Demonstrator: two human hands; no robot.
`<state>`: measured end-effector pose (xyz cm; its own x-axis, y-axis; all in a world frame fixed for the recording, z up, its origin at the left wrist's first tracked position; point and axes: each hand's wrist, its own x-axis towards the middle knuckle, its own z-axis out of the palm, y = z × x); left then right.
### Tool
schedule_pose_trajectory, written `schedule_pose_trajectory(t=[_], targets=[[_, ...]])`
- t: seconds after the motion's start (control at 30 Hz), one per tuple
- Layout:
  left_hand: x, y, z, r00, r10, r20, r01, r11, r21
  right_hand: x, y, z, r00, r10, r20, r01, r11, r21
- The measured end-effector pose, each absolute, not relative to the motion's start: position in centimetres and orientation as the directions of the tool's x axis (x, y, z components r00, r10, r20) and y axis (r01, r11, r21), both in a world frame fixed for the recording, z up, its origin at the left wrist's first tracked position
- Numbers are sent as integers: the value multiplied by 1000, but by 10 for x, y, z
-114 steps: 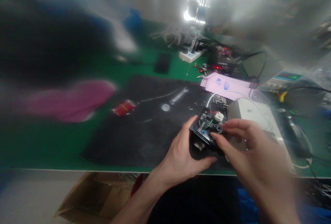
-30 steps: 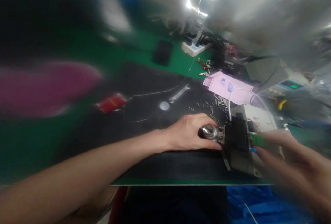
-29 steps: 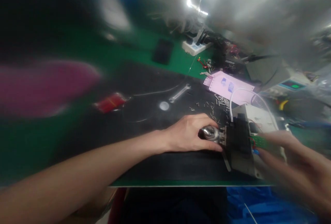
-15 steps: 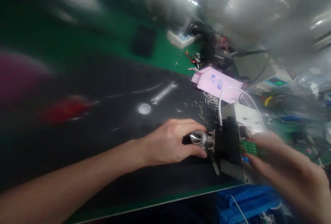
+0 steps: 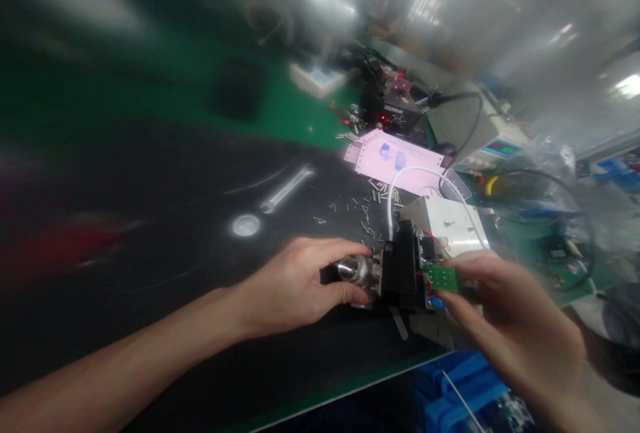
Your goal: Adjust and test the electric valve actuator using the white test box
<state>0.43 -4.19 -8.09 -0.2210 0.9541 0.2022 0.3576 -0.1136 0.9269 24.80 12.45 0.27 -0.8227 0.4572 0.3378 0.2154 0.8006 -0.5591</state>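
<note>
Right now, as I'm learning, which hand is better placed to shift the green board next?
The right hand, probably: it pinches the green board; the left hand holds the metal part on the other side of the black box.

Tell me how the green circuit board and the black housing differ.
Colour: the green circuit board is green with pale spots, while the black housing is dark all over its near side.
Size: the board looks much smaller than the housing.
Hold: the right hand pinches the board between thumb and fingers; the housing's metal fitting is in the left hand.
Shared: both are between the two hands.
</note>
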Motion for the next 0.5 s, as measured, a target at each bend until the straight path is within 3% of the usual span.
schedule_pose_trajectory(t=[0.13,0.3,0.5], targets=[[4,-42,-80,-219,953,209,359,-120,925,237,115,9,-788,477,389,273,837,-473],[3,-41,-80,-210,954,216,352,-132,926,222,107,21,-819,504,273,346,815,-465],[2,-40,-81,-210,958,197,353,-113,929,235,114,18,-810,447,381,278,863,-422]])
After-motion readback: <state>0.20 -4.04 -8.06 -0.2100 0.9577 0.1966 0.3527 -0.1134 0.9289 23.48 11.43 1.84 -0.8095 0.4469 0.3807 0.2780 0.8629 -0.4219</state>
